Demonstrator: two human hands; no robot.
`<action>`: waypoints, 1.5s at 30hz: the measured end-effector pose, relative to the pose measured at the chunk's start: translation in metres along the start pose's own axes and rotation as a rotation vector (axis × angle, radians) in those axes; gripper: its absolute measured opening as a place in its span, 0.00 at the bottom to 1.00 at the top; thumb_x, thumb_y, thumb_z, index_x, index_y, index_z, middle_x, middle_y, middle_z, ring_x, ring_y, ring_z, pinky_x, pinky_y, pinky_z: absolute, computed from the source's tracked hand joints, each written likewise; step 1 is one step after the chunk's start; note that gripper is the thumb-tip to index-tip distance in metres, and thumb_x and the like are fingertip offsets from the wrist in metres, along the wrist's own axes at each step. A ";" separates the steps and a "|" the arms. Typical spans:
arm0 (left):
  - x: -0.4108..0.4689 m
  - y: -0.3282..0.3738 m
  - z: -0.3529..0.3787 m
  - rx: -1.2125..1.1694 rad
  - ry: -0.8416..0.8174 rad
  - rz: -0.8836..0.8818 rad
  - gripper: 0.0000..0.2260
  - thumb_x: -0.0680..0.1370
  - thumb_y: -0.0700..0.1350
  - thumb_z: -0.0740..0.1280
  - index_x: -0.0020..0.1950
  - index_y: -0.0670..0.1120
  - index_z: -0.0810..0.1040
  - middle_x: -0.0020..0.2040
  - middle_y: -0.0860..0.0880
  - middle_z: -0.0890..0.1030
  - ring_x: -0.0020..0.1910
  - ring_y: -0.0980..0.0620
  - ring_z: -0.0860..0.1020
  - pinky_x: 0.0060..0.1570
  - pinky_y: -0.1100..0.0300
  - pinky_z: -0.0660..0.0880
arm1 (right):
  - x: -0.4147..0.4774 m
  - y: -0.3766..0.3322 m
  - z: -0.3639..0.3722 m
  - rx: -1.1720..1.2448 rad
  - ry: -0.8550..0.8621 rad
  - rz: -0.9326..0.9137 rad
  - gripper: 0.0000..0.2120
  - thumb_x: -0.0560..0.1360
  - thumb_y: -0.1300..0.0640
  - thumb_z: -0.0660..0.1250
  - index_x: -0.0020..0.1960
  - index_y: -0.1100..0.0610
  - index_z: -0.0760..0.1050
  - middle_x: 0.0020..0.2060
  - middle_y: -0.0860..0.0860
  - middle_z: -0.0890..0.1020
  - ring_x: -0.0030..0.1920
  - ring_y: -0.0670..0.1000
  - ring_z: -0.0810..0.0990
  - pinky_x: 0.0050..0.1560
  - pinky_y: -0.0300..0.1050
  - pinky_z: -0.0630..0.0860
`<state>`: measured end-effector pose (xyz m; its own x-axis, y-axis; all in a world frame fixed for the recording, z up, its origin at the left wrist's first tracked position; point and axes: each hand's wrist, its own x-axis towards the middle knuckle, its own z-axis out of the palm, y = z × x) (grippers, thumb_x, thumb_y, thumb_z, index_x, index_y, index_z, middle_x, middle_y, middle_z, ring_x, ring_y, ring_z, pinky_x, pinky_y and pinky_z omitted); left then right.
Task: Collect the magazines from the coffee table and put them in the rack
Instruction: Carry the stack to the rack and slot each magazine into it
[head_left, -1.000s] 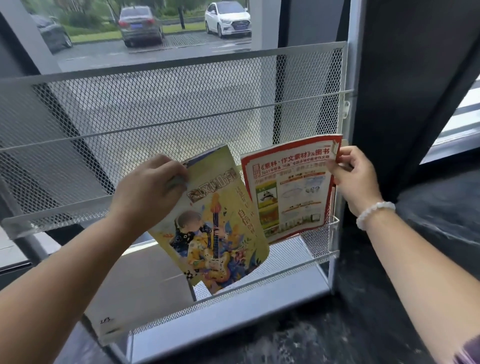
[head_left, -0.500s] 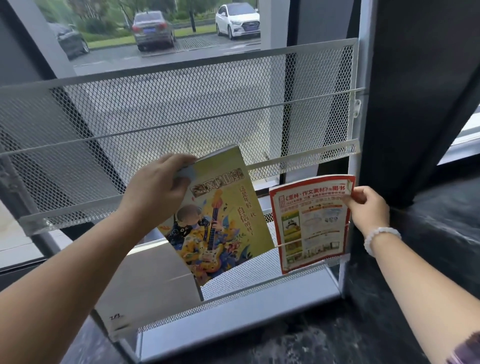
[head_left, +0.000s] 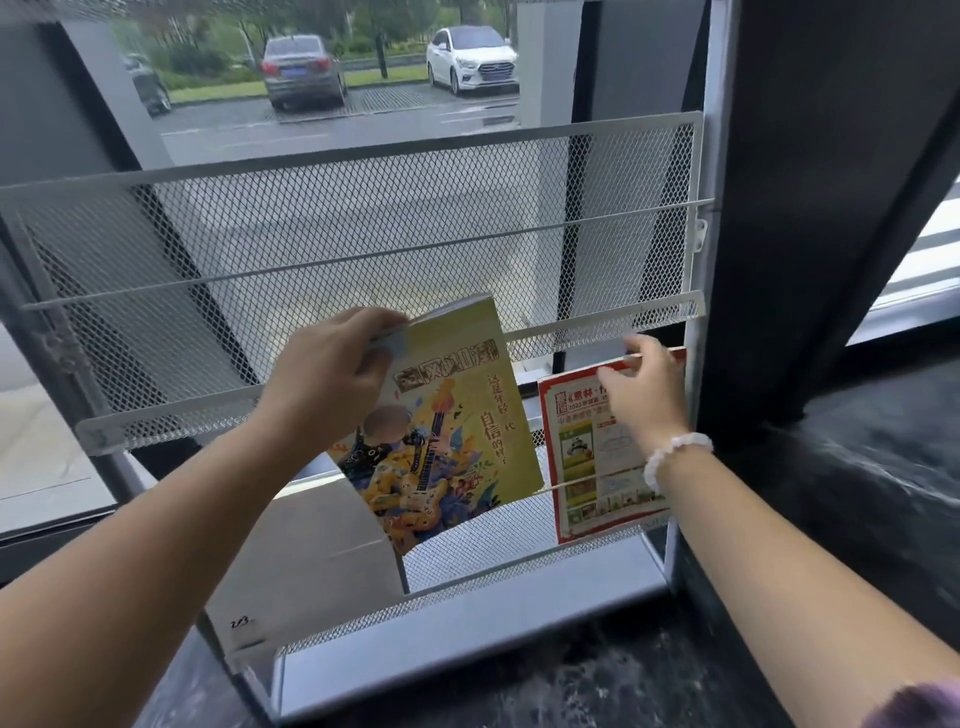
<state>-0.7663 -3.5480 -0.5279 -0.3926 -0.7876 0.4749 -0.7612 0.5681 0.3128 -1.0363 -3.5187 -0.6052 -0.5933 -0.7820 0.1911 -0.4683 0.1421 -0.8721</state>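
While both magazines are at the lower tier of the mesh rack (head_left: 363, 218):
Left hand (head_left: 332, 379): grip clenched on yellow magazine (head_left: 457, 431) top corner (tilted).
Right hand (head_left: 644, 395): grip released, fingers spread, over red magazine (head_left: 597, 467), which stands behind the tier's front rail, right end.

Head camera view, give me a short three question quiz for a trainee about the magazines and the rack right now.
1. True or false: the red-bordered magazine stands in the lower tier of the white mesh rack, behind its front wire.
2. Which hand holds the yellow guitar-cover magazine? A. left hand B. right hand C. neither
3. Fill in: the yellow magazine is tilted and not yet seated; the left hand's grip is on its top ______ corner.

Key
1. True.
2. A. The right hand, wearing a white bead bracelet, is at the top edge of the red-bordered magazine with its fingers loose.
3. Left.
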 end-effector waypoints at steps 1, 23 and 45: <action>-0.001 0.000 -0.002 -0.002 0.005 0.000 0.14 0.77 0.40 0.62 0.62 0.47 0.75 0.55 0.48 0.80 0.49 0.46 0.77 0.50 0.52 0.74 | -0.007 -0.010 0.002 0.077 -0.040 -0.003 0.17 0.76 0.63 0.63 0.63 0.54 0.71 0.60 0.55 0.75 0.43 0.47 0.76 0.38 0.36 0.77; -0.012 0.035 -0.077 -0.102 -0.004 0.516 0.06 0.73 0.51 0.62 0.47 0.55 0.76 0.50 0.50 0.77 0.44 0.52 0.78 0.40 0.52 0.79 | -0.073 -0.145 -0.023 -0.052 -0.593 -0.665 0.32 0.72 0.63 0.68 0.69 0.39 0.63 0.72 0.44 0.61 0.72 0.46 0.58 0.73 0.55 0.57; -0.015 -0.025 -0.082 -0.771 -0.168 -0.203 0.18 0.68 0.64 0.65 0.48 0.52 0.79 0.42 0.53 0.84 0.41 0.52 0.82 0.40 0.56 0.79 | -0.040 -0.151 -0.021 -0.387 -0.358 -0.742 0.07 0.78 0.59 0.61 0.52 0.56 0.76 0.44 0.48 0.78 0.44 0.48 0.76 0.43 0.35 0.73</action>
<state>-0.6988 -3.5305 -0.4757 -0.4044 -0.8832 0.2377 -0.2802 0.3670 0.8870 -0.9557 -3.4966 -0.4713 0.1568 -0.8866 0.4351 -0.8744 -0.3294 -0.3562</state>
